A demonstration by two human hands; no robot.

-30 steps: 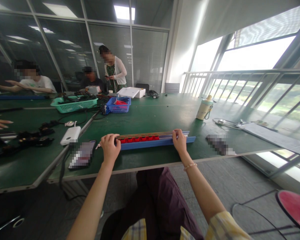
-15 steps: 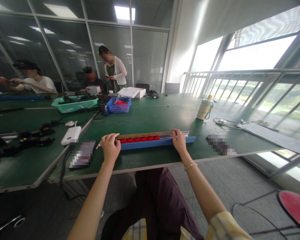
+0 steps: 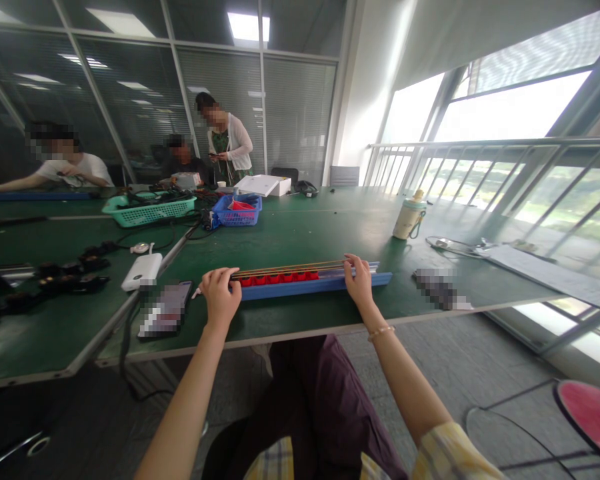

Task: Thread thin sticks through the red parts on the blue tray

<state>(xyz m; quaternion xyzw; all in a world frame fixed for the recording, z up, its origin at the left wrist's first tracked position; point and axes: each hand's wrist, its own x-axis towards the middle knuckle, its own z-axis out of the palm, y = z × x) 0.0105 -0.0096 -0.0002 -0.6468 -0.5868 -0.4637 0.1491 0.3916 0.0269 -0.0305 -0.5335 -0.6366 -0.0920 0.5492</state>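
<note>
You sit at a green counter (image 3: 300,240), left hand (image 3: 220,290) curled over one end of a long blue channel (image 3: 315,287), fingers gripping it, apparently to steady it. Your right hand (image 3: 359,277), near the other end, has its fingers closed on thin cords (image 3: 300,267), seemingly to keep them taut above the red inserts (image 3: 280,278). The channel lies lengthwise before you, between smartphone (image 3: 167,308) and bottle (image 3: 409,220).

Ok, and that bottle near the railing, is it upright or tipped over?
Upright: the bottle stands on the green table, base down, with its lid at the top.
</note>
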